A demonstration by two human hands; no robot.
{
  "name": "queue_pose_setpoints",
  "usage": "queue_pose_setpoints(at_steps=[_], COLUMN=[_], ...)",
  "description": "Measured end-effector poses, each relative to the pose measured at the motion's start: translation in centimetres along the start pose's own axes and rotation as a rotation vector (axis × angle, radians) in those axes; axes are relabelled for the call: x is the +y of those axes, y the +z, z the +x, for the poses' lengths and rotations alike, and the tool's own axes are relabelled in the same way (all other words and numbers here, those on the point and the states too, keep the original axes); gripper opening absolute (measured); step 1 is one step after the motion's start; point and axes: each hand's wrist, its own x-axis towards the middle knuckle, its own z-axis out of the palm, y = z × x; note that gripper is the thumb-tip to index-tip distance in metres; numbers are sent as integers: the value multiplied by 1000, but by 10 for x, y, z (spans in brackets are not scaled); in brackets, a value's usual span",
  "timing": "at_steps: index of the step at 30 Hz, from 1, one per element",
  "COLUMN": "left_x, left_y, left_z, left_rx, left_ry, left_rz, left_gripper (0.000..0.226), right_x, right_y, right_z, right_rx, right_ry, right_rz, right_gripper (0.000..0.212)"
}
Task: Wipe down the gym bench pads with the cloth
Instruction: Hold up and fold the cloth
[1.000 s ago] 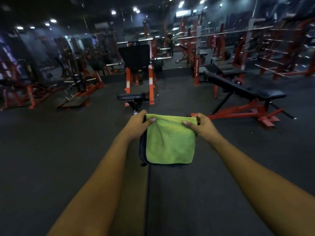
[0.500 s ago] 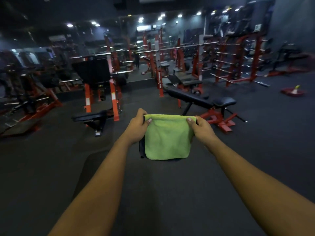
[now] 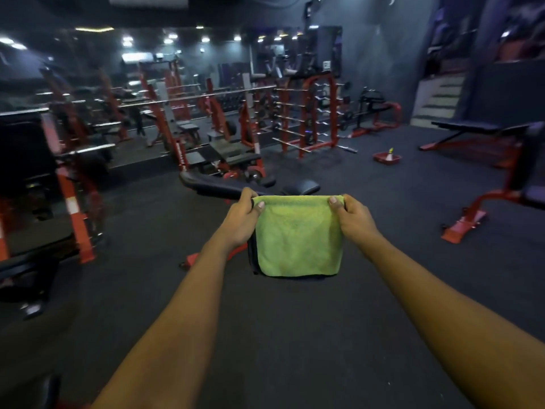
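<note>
Green cloth point(image 3: 298, 237) stays pinched between left hand point(image 3: 241, 222) and right hand point(image 3: 354, 219), bench point(image 3: 218, 185) now directly behind.

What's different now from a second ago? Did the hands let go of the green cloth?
The view swung right: the black bench now sits just behind the green cloth, and a red tray came into sight on the floor. Nothing was let go: the left hand and right hand still pinch its top corners.

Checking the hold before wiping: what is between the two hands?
In the head view, the folded green cloth spans the gap, its top corners pinched by the left hand and the right hand.
</note>
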Motion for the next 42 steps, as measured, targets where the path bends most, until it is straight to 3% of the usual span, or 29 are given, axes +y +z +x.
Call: queue_pose_setpoints(at_steps=[14, 21, 42], left_x=[-23, -20, -57], left_y=[160, 246, 491], left_z=[366, 558, 1170], left_rx=[-170, -183, -238], left_ry=[172, 187, 200], left_rz=[-81, -28, -68], left_gripper=[17, 17, 19], right_x=[117, 187, 381], right_y=[-73, -122, -225], right_z=[306, 499, 1093], right_rx=[249, 260, 295], right_ry=[80, 106, 120], right_rz=[-80, -77, -145], right_gripper=[33, 42, 34])
